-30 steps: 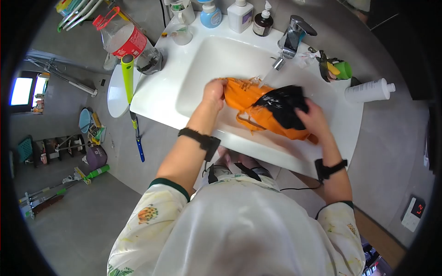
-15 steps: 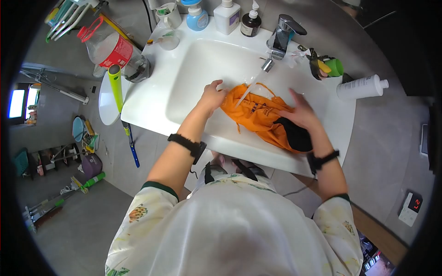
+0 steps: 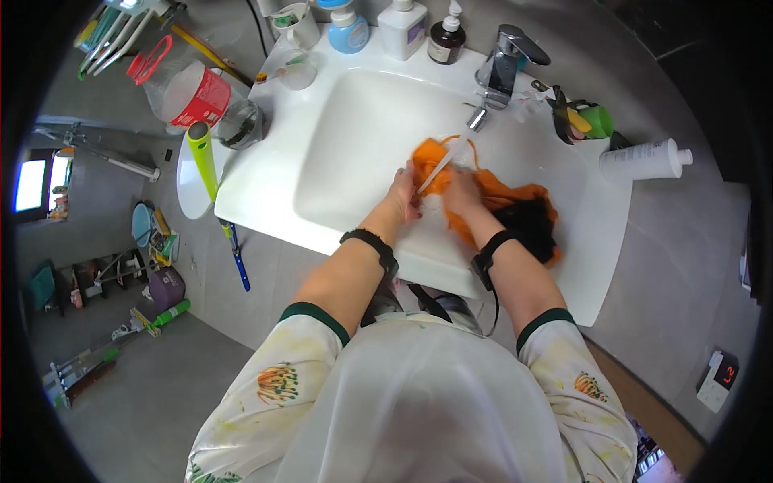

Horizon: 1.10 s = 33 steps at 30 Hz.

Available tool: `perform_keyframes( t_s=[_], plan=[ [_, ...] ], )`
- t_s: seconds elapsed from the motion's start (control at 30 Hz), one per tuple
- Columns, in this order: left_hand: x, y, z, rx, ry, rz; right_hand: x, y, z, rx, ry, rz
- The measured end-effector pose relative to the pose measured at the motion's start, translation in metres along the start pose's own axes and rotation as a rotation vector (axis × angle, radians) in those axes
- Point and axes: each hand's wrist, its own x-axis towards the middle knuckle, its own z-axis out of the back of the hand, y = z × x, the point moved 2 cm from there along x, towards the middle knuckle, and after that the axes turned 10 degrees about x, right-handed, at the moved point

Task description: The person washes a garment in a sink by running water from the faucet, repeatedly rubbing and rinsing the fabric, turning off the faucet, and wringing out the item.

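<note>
A wet orange cloth item (image 3: 511, 193) with a black section and thin orange cords lies bunched in the white sink (image 3: 338, 145), its right end up against the front rim. Water runs from the tap (image 3: 501, 68) onto its left part. My left hand (image 3: 404, 195) grips the cloth's left edge, fingers curled around it. Beside it, my right hand (image 3: 462, 193) is closed on the middle of the cloth, slightly blurred, its fingertips partly hidden.
Along the back stand a mug (image 3: 299, 30), a blue pump bottle (image 3: 348, 32), a white bottle (image 3: 402, 30) and a dark pump bottle (image 3: 446, 39). A large plastic bottle (image 3: 197, 97) stands left. A white bottle (image 3: 644, 159) lies right, near a green cup (image 3: 597, 122).
Both hands have come closer together, my right hand moving left onto the cloth's middle. The cloth is more bunched, and its left end has shifted right.
</note>
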Motion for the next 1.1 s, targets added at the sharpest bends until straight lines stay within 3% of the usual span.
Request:
perform_keyframes(
  t_s=[0.07, 0.1, 0.2, 0.23, 0.37, 0.4, 0.47, 0.5, 0.57, 0.67, 0.7, 0.77, 0.8, 0.87, 0.93, 1.0, 1.1],
  plan=[
    [0.016, 0.003, -0.015, -0.417, 0.218, -0.113, -0.019, 0.038, 0.009, 0.232, -0.008, 0.224],
    [0.040, 0.006, -0.015, -0.580, 0.431, -0.163, -0.038, 0.062, 0.022, 0.395, -0.015, 0.302],
    [0.010, -0.011, -0.007, -0.637, 0.602, -0.128, -0.088, 0.095, 0.056, 0.501, -0.177, 0.425],
    [0.013, -0.011, -0.008, -0.660, 0.525, -0.115, -0.096, 0.104, 0.064, 0.507, -0.178, 0.423],
    [0.011, -0.005, -0.024, -0.620, 0.580, -0.193, -0.085, 0.103, 0.059, 0.556, -0.263, 0.432],
    [0.008, -0.003, -0.029, -0.541, 0.418, -0.275, -0.066, 0.098, 0.054, 0.553, -0.236, 0.423],
    [-0.006, 0.002, -0.029, -0.372, 0.086, -0.430, -0.021, 0.084, 0.059, 0.500, 0.008, -0.019],
    [-0.049, -0.011, -0.031, -0.294, 0.108, -0.296, -0.005, 0.077, 0.055, 0.510, 0.006, -0.029],
    [-0.043, -0.017, -0.025, -0.310, 0.189, -0.341, 0.022, 0.049, 0.037, 0.681, -0.085, -0.181],
    [-0.039, -0.022, -0.024, -0.383, 0.285, -0.382, 0.038, 0.019, 0.004, 0.944, -0.065, -0.230],
    [-0.033, -0.023, -0.023, -0.499, 0.360, -0.310, 0.028, 0.032, 0.012, 0.943, -0.058, -0.226],
    [-0.009, -0.019, -0.020, -0.622, 0.440, -0.236, -0.024, 0.083, 0.051, 0.819, -0.388, -0.033],
    [0.009, -0.017, -0.020, -0.672, 0.797, -0.463, -0.045, 0.108, 0.055, 0.558, -0.501, 0.282],
    [0.009, -0.019, -0.031, -0.707, 1.153, -0.697, -0.024, 0.097, 0.046, 0.499, -0.388, 0.157],
    [0.001, -0.020, -0.047, -0.322, 0.182, -0.270, 0.026, 0.048, 0.054, 0.589, -0.225, -0.175],
    [-0.011, -0.026, -0.051, -0.253, 0.199, -0.303, 0.037, 0.037, 0.060, 0.692, -0.211, -0.258],
    [-0.032, -0.038, -0.045, -0.500, 0.381, -0.356, 0.024, 0.038, 0.075, 0.788, -0.104, -0.333]
  ],
)
